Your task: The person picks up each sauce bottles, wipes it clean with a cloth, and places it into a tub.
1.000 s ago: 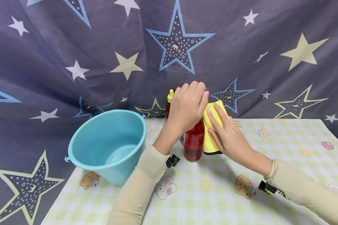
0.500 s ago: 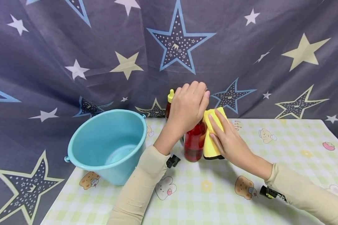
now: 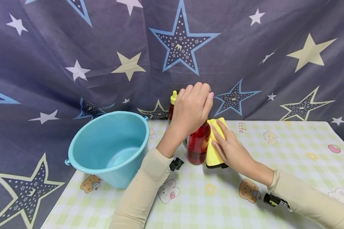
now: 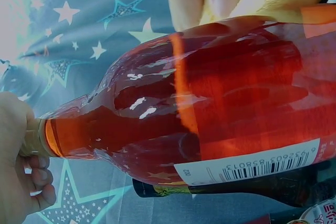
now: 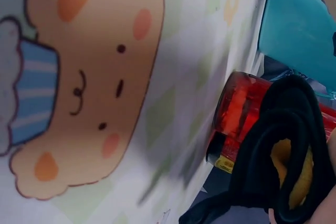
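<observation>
A bottle of red liquid [image 3: 197, 151] stands upright on the table, and my left hand [image 3: 190, 109] grips it at the capped top. In the left wrist view, the fingers curl round the cap at the neck, and a white barcode label [image 4: 252, 163] shows on the side of the bottle. My right hand [image 3: 232, 148] holds a folded yellow cloth [image 3: 214, 156] with black edging against the bottle's right side. Its fingers are spread over the cloth. From the right wrist, the cloth's black-bound folds [image 5: 252, 166] hide part of the bottle.
A blue bucket [image 3: 118, 176] stands at the left of the table. Behind my left hand is a bottle with a yellow nozzle cap [image 3: 173, 97]. The left wrist view shows a dark bottle [image 4: 262, 188] behind the red one. A star-patterned curtain [image 3: 235, 47] hangs at the back.
My right hand and the yellow cloth have slid down along the bottle's right side. My left hand has stayed on the bottle's top.
</observation>
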Available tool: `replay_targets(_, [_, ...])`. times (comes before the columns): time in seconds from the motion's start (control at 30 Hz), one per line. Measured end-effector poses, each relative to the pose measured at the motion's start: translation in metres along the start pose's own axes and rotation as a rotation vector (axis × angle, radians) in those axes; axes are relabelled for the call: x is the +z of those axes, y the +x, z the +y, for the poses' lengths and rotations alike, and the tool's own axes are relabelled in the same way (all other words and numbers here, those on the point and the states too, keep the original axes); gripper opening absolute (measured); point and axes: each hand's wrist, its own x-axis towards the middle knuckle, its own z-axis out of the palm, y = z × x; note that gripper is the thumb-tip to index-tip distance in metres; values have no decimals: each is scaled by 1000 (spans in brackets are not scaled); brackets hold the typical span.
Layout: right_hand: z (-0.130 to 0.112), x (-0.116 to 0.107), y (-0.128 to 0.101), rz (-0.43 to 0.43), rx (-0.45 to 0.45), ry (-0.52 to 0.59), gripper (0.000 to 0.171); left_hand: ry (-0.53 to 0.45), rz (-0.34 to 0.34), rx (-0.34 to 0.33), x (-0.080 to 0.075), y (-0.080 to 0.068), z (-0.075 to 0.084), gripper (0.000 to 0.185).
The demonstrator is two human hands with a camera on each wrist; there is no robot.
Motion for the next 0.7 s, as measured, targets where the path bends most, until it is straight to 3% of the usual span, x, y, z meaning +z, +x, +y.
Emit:
replay_targets(0.4, [-3, 5, -6, -140, 76, -15, 54, 0, -15, -3, -1, 1, 1, 27])
replay_targets(0.7, [-5, 5, -5, -181, 70, -54, 52, -2, -39, -17, 0, 1, 0, 27])
